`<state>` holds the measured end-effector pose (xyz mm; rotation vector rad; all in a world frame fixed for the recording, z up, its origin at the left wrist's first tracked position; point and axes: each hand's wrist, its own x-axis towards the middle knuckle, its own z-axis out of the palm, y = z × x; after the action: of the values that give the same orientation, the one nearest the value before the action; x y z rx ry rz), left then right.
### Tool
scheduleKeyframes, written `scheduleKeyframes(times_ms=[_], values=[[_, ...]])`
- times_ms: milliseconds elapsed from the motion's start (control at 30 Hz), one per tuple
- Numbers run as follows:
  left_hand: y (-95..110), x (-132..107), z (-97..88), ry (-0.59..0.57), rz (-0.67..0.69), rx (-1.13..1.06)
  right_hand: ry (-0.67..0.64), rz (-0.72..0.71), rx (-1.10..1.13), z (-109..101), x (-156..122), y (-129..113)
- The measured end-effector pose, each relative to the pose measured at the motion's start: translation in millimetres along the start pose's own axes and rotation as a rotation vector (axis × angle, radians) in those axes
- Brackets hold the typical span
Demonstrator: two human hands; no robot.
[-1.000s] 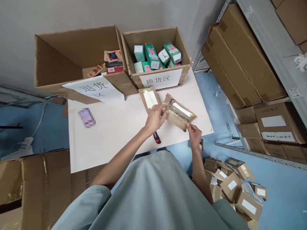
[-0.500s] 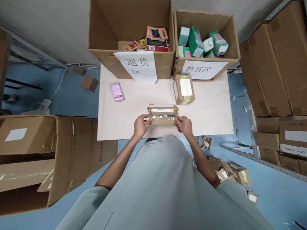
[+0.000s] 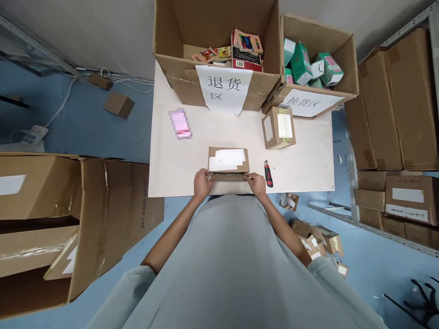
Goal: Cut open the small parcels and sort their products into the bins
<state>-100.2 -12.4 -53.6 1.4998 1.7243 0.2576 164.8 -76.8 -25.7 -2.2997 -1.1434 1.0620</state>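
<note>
A flat brown cardboard parcel [image 3: 228,161] with a white label lies near the front edge of the pale table [image 3: 178,160]. My left hand [image 3: 202,183] grips its near left corner, fingers closed on it. At the near right corner my right hand [image 3: 256,183] pinches the parcel too. A red and black utility knife [image 3: 268,174] lies just right of my right hand. A smaller taped brown box [image 3: 278,128] stands further back on the right.
Two open cartons with paper signs stand at the table's back: one [image 3: 192,82] holding books, one [image 3: 343,87] holding teal boxes. A pink item [image 3: 180,124] lies at the left. A large carton [image 3: 68,219] is on the left, shelved cartons [image 3: 394,105] on the right, small parcels [image 3: 318,237] on the floor.
The parcel came from the table's right side to the front centre and now lies flat, label up. Both hands shifted to its near corners. The knife is now uncovered.
</note>
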Motion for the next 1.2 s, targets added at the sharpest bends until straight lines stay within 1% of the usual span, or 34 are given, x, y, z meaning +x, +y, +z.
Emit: scheduleKeyframes(times_ms=[133, 233, 300, 400, 600, 700, 767, 833, 900, 967, 1067, 1200], values=[[-12.4, -11.9, 6.3, -0.051, 0.030, 0.018, 0.007, 0.058, -0.007, 8.3, -14.3, 6.1], [-14.0, -13.2, 4.2, -0.076, 0.047, 0.016, 0.019, 0.071, -0.002, 12.0, -17.3, 4.8], [-11.1, -11.1, -0.1, -0.081, 0.046, 0.004, 0.026, 0.064, 0.002, 11.0, -16.3, 1.4], [-3.2, -8.4, -9.4, -0.062, 0.070, -0.027, 0.033, 0.043, 0.008, 3.0, -12.1, -5.3], [13.0, -12.1, -30.5, -0.022, 0.220, -0.075, 0.041, -0.071, -0.062, -19.9, -9.6, -15.2], [17.8, -12.7, -36.5, -0.034, 0.272, -0.104, 0.049, -0.066, -0.052, -18.8, -12.7, -19.9], [19.3, -11.2, -37.6, -0.077, 0.303, -0.086, 0.067, -0.059, -0.004, -14.1, -13.3, -23.8], [20.0, -7.2, -37.9, -0.127, 0.319, -0.037, 0.069, -0.086, 0.029, -10.8, -11.0, -27.6], [21.5, 0.8, -39.2, -0.153, 0.320, 0.001, 0.044, -0.132, 0.032, -12.0, -4.1, -30.9], [25.5, 14.5, -42.4, -0.161, 0.336, 0.019, 0.018, -0.165, 0.036, -17.2, 8.3, -33.7], [38.2, 45.4, -48.8, -0.166, 0.355, 0.062, 0.007, -0.195, 0.074, -25.7, 37.2, -38.7], [62.3, 90.2, -52.1, -0.159, 0.300, 0.112, 0.024, -0.193, 0.062, -27.3, 83.5, -50.3]])
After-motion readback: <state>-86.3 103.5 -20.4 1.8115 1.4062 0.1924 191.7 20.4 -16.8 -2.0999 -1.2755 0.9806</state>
